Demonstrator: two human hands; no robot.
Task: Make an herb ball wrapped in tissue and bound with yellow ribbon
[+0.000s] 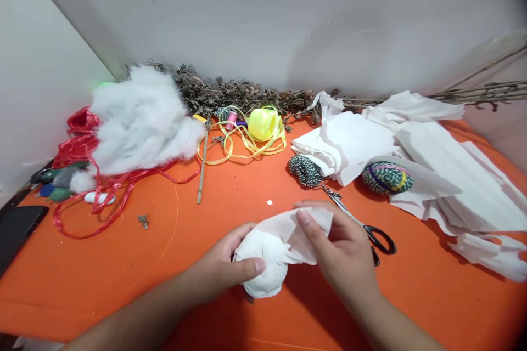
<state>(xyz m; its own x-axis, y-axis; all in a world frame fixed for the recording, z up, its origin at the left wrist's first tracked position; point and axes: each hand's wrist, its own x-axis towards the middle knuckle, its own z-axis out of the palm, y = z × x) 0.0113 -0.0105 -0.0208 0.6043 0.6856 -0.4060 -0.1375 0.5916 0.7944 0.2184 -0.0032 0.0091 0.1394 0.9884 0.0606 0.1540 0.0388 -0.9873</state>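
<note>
My left hand [239, 263] is wrapped around a white paper-covered ball [267, 271], thumb across its front. A loose strip of thin white paper [302, 236] runs from the ball's upper right side. My right hand [341, 241] pinches the strip's far end between thumb and fingers. Partly behind my right hand lie scissors [379, 238] with black handles. Further back sit a dark green and white yarn bundle [304, 170] and an egg-shaped yarn ball [387, 177] with coloured bands.
White paper sheets [448, 170] cover the right side of the orange tabletop [222, 214]. Fluffy white stuffing [140, 120] and red ribbon [123, 186] lie at the left, yellow ribbon [263, 123] at the back. Dried stems [242, 93] line the wall. A black phone-like slab [20, 230] rests far left.
</note>
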